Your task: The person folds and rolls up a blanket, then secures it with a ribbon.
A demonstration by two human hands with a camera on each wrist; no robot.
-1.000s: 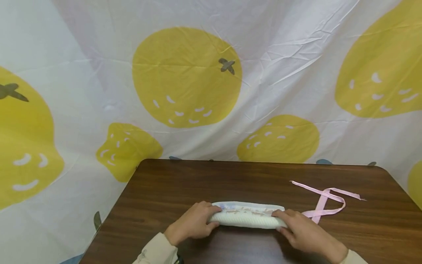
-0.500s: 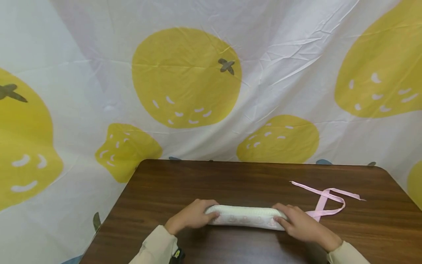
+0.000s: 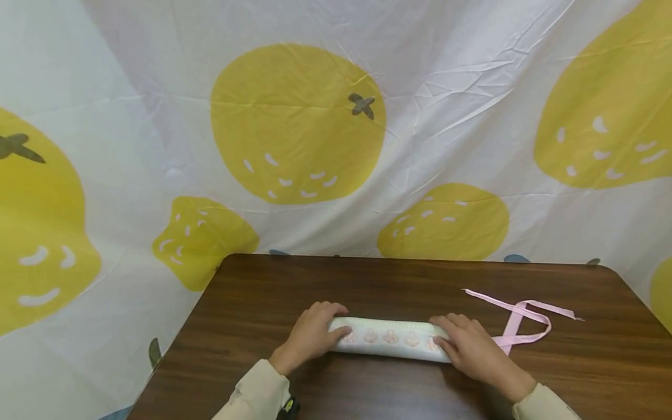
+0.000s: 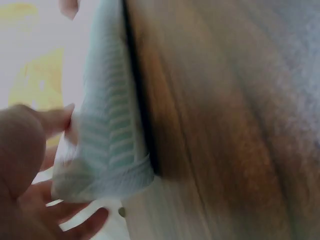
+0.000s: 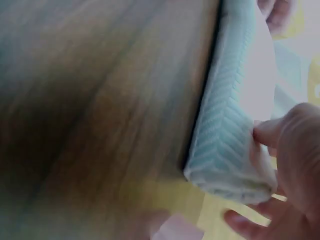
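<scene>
A white rolled towel point(image 3: 391, 339) lies lengthwise between the hands, a row of pink motifs along its upper front. Pale green ribbing shows on its side in the left wrist view, where the roll point(image 4: 112, 115) is blurred. The left hand point(image 3: 312, 331) holds its left end, thumb on the front and fingers behind. At the other end the right hand point(image 3: 475, 350) grips it likewise. In the right wrist view the coiled end of the roll point(image 5: 232, 187) is visible beside the thumb. The fingers behind the roll are partly hidden in the head view.
A pink ribbon point(image 3: 517, 321) lies loosely looped on the brown wooden table point(image 3: 315, 280), just beyond the right hand. Behind the table hangs a white curtain point(image 3: 446, 128) printed with yellow fruit.
The roll has turned over between the hands: an open folded edge showed on top earlier, and now the pink motifs face up and forward. Both hands have shifted their hold on its ends.
</scene>
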